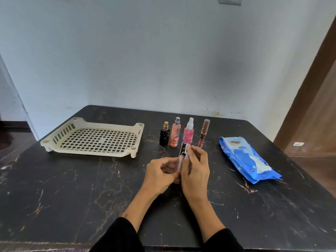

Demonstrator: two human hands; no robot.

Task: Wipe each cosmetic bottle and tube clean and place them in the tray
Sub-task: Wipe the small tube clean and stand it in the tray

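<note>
My left hand [161, 174] grips the lower end of a lip gloss tube [181, 157] with a black cap, held upright above the table. My right hand [195, 166] presses a small white wipe [187, 149] against the tube's cap. Behind them stand a black perfume bottle [164, 135], an orange spray bottle [175, 132], a pink spray bottle [188, 132] and a brown lip gloss tube [203, 133] in a row. The cream perforated tray [60, 138] sits at the left with nothing in it.
A blue pack of wet wipes [249, 159] lies to the right, a wipe poking out of its opening. The dark marble table [72, 197] ends at a pale wall behind. A wooden door stands at the far right.
</note>
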